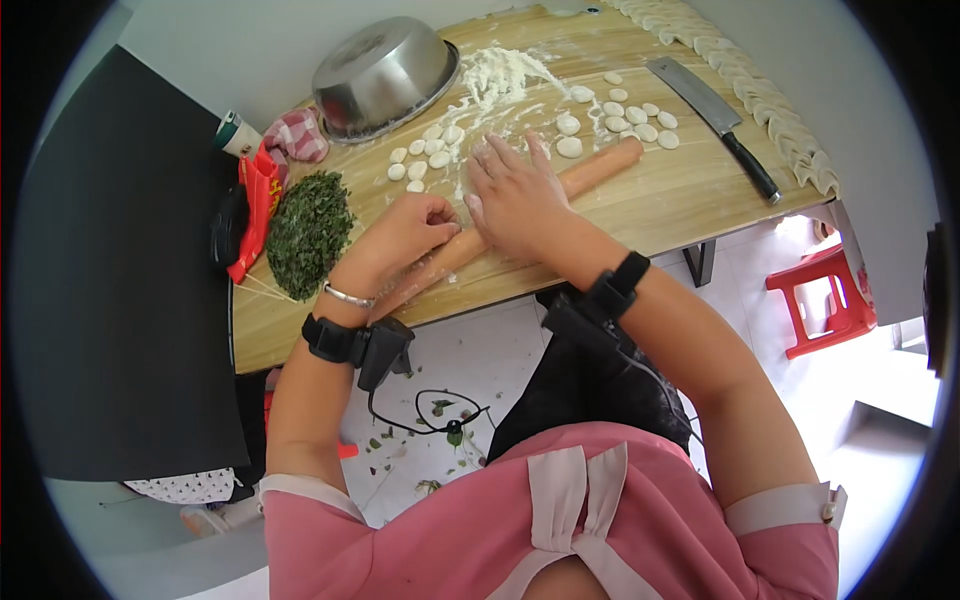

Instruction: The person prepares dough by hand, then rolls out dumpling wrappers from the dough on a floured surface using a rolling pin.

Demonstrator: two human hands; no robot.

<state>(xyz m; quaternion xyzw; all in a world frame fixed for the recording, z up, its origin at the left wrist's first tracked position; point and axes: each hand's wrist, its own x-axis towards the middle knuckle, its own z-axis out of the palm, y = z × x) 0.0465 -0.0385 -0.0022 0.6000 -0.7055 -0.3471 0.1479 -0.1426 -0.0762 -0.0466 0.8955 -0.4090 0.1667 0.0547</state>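
Fingers [436, 212] of left hand [405, 235] curled narrow at frame centre, pinching something small beside the rolling pin [520, 215]; what exactly, cannot tell. Right hand [515, 190] flat, fingers spread wide, pressing down on the rolling pin's middle. Rolling pin lying diagonal across the wooden worktop [650, 200], lower left to upper right, far end bare. Black straps on both wrists, bracelet on the left. Left of centre: heap of chopped greens [308, 233], red packet [260, 195] touching it. Further up: small dough pieces [420, 160] just beyond the left hand, more of them upper right of the pin. Cleaver [705, 105] right of those. Upturned steel bowl [383, 75] at upper left, loose flour [500, 72] beside it. Row of folded dumplings [770, 110] along the far right edge.
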